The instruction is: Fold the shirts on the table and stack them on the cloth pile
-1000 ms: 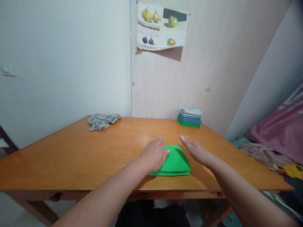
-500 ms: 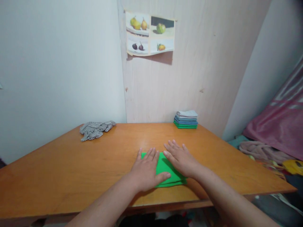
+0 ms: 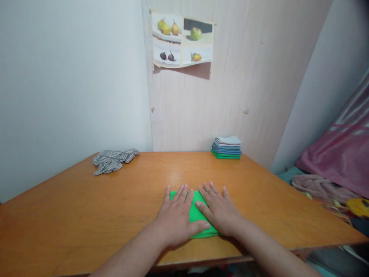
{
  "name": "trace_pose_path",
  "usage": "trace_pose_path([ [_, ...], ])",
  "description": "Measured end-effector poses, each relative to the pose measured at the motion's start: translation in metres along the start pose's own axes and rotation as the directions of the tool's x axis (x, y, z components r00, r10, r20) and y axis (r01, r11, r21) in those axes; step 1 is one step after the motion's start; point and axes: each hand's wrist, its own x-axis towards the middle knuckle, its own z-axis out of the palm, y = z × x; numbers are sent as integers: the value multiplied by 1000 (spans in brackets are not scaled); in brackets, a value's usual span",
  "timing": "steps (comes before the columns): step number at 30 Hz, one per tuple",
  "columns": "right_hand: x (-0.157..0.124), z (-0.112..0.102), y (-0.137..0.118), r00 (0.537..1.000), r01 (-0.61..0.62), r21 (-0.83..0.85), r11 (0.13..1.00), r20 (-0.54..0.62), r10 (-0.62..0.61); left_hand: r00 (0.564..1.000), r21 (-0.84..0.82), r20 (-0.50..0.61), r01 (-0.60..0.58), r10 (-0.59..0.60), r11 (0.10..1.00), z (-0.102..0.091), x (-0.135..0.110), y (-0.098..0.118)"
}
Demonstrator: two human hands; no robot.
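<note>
A folded green cloth (image 3: 195, 216) lies flat near the front edge of the wooden table (image 3: 121, 204). Pressed on its left side is my left hand (image 3: 177, 215), palm down, fingers stretched away from me and thumb pointing right across the cloth. My right hand (image 3: 217, 209) rests flat over the right side, its fingers spread and its thumb angled toward the middle. Both hands cover much of the cloth, so its side edges are partly hidden. Neither hand grips anything.
At the table's back right stands a neat stack of folded cloths (image 3: 226, 147) in grey, blue and green. A crumpled striped cloth (image 3: 115, 161) lies at the back left. Fruit pictures (image 3: 182, 40) hang on the wall. Beyond the right edge are a pink curtain (image 3: 337, 154) and heaped fabrics (image 3: 323, 186).
My right hand has come down flat onto the cloth's right side. My left hand stays on the left side. The view has tilted slightly, so everything sits a little lower.
</note>
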Motion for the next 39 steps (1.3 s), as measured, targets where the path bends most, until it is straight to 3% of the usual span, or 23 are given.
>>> trace_pose_path([
  [6,3,0,7,1000,-10,61,998,12,9,1000,-4,17,17,-17,1000,-3,2,1],
  [9,-1,-3,19,994,-46,200,979,-87,64,999,-1,41,6,-6,1000,-9,3,1],
  [14,-28,-16,50,907,-34,428,903,-366,207,996,-24,-36,-78,77,997,-23,-3,-4],
  [18,-62,-21,60,832,9,538,843,-472,292,973,-86,-169,-171,155,982,-35,-12,-12],
  [21,-84,-18,55,818,41,664,746,-451,357,949,-125,-263,-212,174,969,-43,-18,-17],
  [23,-94,-14,49,832,41,750,660,-392,393,938,-122,-293,-229,186,966,-46,-21,-17],
  [25,-101,-10,41,848,30,775,631,-353,395,933,-102,-294,-245,206,964,-47,-24,-14],
  [27,-106,-7,32,865,43,701,712,-383,325,931,-79,-276,-268,237,960,-45,-27,-9],
  [30,-109,-3,15,898,148,427,892,-436,60,929,-59,-243,-301,278,952,-37,-32,-2],
  [33,-109,2,4,924,232,149,961,-343,-170,941,-50,-191,-294,279,955,-25,-37,-2],
  [36,-110,7,4,947,217,26,976,-248,-204,950,-59,-172,-273,259,960,-16,-42,-6],
  [39,-114,11,12,942,177,64,982,-299,-150,952,-94,-155,-279,263,956,-14,-45,-8],
])
